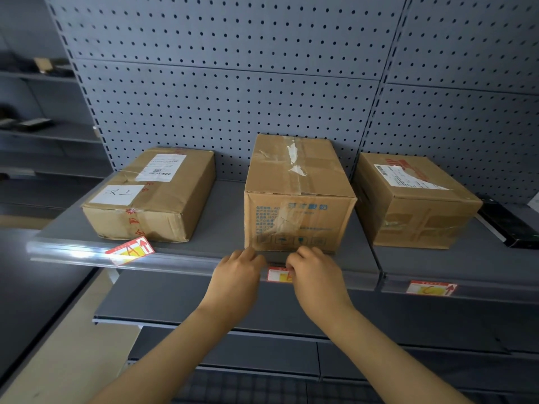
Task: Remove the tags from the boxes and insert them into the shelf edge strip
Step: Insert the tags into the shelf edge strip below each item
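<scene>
Both hands, L (239, 271) & R (313, 271), pinch the middle tag (278, 274) into the shelf edge strip (189, 259) below the centre box (297, 196), w/ right tag (431, 288) seated, left "A" tag (129, 250) crooked at the strip's left end, probably needs reseating; nothing blocks.
</scene>
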The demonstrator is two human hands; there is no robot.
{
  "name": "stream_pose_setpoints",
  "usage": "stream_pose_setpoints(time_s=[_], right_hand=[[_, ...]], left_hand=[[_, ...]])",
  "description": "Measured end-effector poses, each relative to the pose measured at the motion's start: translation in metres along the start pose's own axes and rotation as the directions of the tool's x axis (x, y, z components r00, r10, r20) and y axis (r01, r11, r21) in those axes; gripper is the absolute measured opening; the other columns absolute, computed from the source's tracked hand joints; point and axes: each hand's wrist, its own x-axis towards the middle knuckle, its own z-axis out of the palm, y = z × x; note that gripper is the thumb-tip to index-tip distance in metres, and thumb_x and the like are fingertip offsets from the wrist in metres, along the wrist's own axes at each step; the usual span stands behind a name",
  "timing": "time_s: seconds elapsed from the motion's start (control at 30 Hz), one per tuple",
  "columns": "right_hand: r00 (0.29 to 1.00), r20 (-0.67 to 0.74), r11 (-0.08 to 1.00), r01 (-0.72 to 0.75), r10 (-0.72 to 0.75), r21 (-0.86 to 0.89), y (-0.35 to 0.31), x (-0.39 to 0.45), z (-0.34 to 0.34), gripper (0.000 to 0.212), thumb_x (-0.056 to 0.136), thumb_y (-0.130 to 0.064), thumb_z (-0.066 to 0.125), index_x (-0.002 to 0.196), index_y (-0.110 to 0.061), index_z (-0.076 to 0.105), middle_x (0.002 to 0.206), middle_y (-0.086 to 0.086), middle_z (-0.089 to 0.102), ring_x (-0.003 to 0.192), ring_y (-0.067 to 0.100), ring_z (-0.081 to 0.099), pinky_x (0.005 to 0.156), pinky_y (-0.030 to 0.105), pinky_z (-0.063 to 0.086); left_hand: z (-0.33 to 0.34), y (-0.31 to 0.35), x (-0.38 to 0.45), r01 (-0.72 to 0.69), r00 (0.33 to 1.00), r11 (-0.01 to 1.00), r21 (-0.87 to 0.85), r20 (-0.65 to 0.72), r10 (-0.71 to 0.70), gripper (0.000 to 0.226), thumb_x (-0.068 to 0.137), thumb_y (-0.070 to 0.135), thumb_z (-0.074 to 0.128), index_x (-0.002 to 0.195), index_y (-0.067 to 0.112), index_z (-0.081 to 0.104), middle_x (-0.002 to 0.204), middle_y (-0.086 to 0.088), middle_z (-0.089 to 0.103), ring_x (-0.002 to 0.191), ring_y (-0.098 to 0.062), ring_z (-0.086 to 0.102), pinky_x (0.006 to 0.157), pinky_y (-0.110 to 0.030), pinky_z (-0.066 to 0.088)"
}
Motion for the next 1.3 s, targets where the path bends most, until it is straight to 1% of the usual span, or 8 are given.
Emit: stream_pose_setpoints(time_s=[0.1, 0.43, 0.77, 0.9, 1.0, 1.07, 1.2, 1.3], right_hand=[[0.997, 0.001, 0.99, 0.08, -0.08, 0.115, -0.015, 0.007, -0.004, 0.016, 0.081, -0.001, 0.062, 0.088, -0.015, 0.065, 0.092, 0.002, 0.062, 0.088, 0.022, 0.055, 0.067, 0.033, 0.045], [0.961, 0.072, 0.945, 0.246, -0.267, 0.216, -0.127, 0.051, 0.015, 0.02, 0.089, -0.007, 0.051, 0.104, -0.015, 0.062, 0.108, 0.006, 0.06, 0.103, 0.026, 0.053, 0.077, 0.038, 0.046], [0.99, -0.021, 0.97, 0.139, -0.138, 0.2, -0.225, 0.091, 0.039, 0.018, 0.089, -0.006, 0.052, 0.103, -0.015, 0.061, 0.107, 0.002, 0.058, 0.099, 0.025, 0.053, 0.073, 0.041, 0.05], [0.995, -0.006, 0.981, 0.094, -0.095, 0.172, -0.24, 0.098, 0.045, 0.024, 0.09, -0.006, 0.051, 0.11, -0.016, 0.061, 0.111, 0.003, 0.057, 0.103, 0.025, 0.051, 0.076, 0.041, 0.049], [0.997, 0.004, 0.986, 0.079, -0.08, 0.145, -0.244, 0.1, 0.047, 0.023, 0.09, -0.005, 0.052, 0.107, -0.015, 0.063, 0.107, 0.004, 0.058, 0.101, 0.025, 0.053, 0.075, 0.04, 0.05], [0.996, 0.02, 0.988, 0.078, -0.082, 0.132, -0.243, 0.1, 0.048, 0.021, 0.089, -0.005, 0.052, 0.101, -0.017, 0.064, 0.103, 0.002, 0.058, 0.098, 0.024, 0.054, 0.073, 0.04, 0.051], [0.994, 0.032, 0.99, 0.098, -0.101, 0.099, -0.243, 0.097, 0.049, 0.02, 0.09, -0.006, 0.05, 0.096, -0.017, 0.065, 0.099, 0.002, 0.061, 0.094, 0.024, 0.055, 0.074, 0.04, 0.051], [0.994, 0.03, 0.991, 0.106, -0.109, 0.076, -0.245, 0.096, 0.052, 0.019, 0.09, -0.006, 0.051, 0.097, -0.016, 0.066, 0.098, 0.002, 0.061, 0.094, 0.023, 0.054, 0.075, 0.038, 0.05]], left_hand=[[-0.012, -0.018, -0.012, 0.059, 0.998, 0.998, 0.01, -0.014, -0.059, 0.038, 0.04, -0.003, 0.082, 0.07, 0.016, 0.067, 0.065, -0.003, 0.063, 0.052, -0.024, 0.062, 0.044, -0.029, 0.049], [-0.058, -0.133, -0.064, 0.371, 0.928, 0.922, 0.108, -0.004, -0.372, 0.031, 0.054, 0.007, 0.085, 0.079, 0.018, 0.071, 0.08, -0.004, 0.071, 0.07, -0.028, 0.068, 0.057, -0.035, 0.055], [-0.073, -0.232, -0.075, 0.245, 0.963, 0.949, 0.201, 0.063, -0.262, 0.034, 0.041, 0.012, 0.088, 0.068, 0.022, 0.069, 0.062, 0.003, 0.068, 0.05, -0.021, 0.063, 0.044, -0.025, 0.048], [-0.071, -0.24, -0.076, 0.248, 0.964, 0.961, 0.126, 0.07, -0.258, 0.02, 0.076, 0.012, 0.07, 0.094, 0.02, 0.068, 0.088, -0.002, 0.072, 0.077, -0.024, 0.066, 0.065, -0.03, 0.049], [-0.068, -0.243, -0.077, 0.23, 0.969, 0.966, 0.117, 0.068, -0.239, 0.021, 0.087, 0.014, 0.059, 0.106, 0.021, 0.065, 0.103, -0.001, 0.069, 0.092, -0.023, 0.063, 0.076, -0.03, 0.047], [-0.069, -0.243, -0.077, 0.248, 0.961, 0.965, 0.089, 0.099, -0.257, 0.019, 0.089, 0.016, 0.059, 0.105, 0.021, 0.066, 0.104, -0.001, 0.069, 0.092, -0.021, 0.063, 0.077, -0.029, 0.047], [-0.071, -0.241, -0.076, 0.258, 0.953, 0.965, 0.041, 0.154, -0.261, 0.014, 0.071, 0.013, 0.079, 0.081, 0.021, 0.072, 0.079, 0.0, 0.072, 0.068, -0.02, 0.067, 0.058, -0.028, 0.05], [-0.068, -0.24, -0.076, 0.255, 0.961, 0.966, 0.043, 0.095, -0.258, 0.017, 0.086, 0.016, 0.065, 0.103, 0.019, 0.066, 0.1, -0.001, 0.069, 0.087, -0.02, 0.065, 0.073, -0.028, 0.05]])
